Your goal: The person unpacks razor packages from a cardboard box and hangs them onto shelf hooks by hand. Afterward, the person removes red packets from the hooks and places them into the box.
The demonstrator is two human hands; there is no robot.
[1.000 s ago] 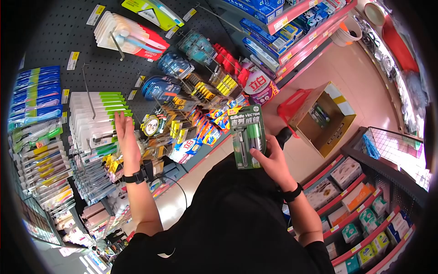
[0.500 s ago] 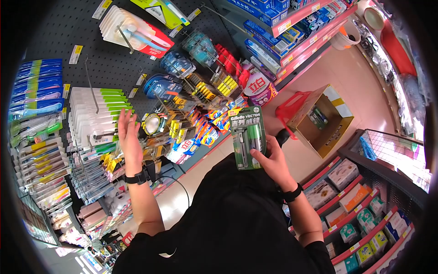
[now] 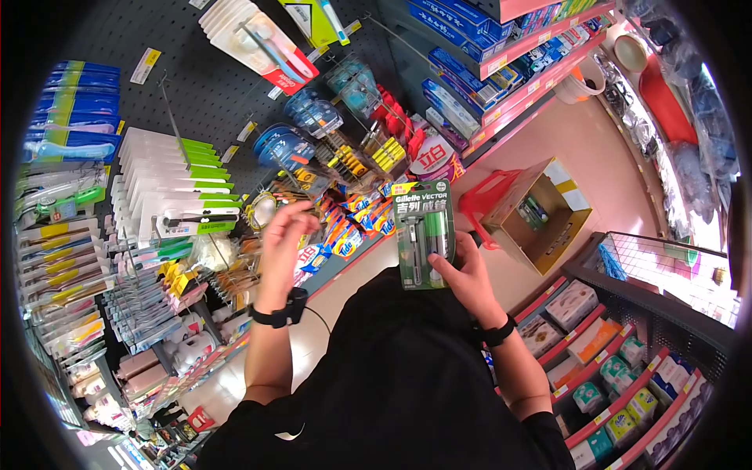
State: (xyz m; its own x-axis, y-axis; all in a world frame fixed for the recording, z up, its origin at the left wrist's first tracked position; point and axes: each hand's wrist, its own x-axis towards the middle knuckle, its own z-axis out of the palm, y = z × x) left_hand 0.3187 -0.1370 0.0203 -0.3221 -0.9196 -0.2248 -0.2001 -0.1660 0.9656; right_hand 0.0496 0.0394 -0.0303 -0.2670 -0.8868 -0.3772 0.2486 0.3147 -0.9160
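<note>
My right hand (image 3: 468, 280) grips a Gillette Vector razor pack (image 3: 424, 235) by its lower right side, thumb across the front. The pack stands nearly upright before my chest, its printed face towards me. A razor handle shows through the clear plastic. My left hand (image 3: 286, 243) is raised to the left of the pack, fingers loosely bent and nothing visible in them. Behind it hang Tide packets (image 3: 345, 241) and small yellow-and-black packs (image 3: 348, 160). Carded toothbrushes (image 3: 176, 192) with green edges hang further left.
A cardboard box (image 3: 540, 215) with a few packs inside stands on the floor at right, beside a red plastic stool (image 3: 487, 202). Toothpaste boxes (image 3: 453, 106) fill shelves at the top. Lower right shelves hold tissue packs (image 3: 576, 304). A bare metal hook (image 3: 176, 129) juts from the pegboard.
My left hand has moved right, away from the hanging toothbrushes and towards the razor pack, its fingers now more bent. My right hand still holds the pack in nearly the same place.
</note>
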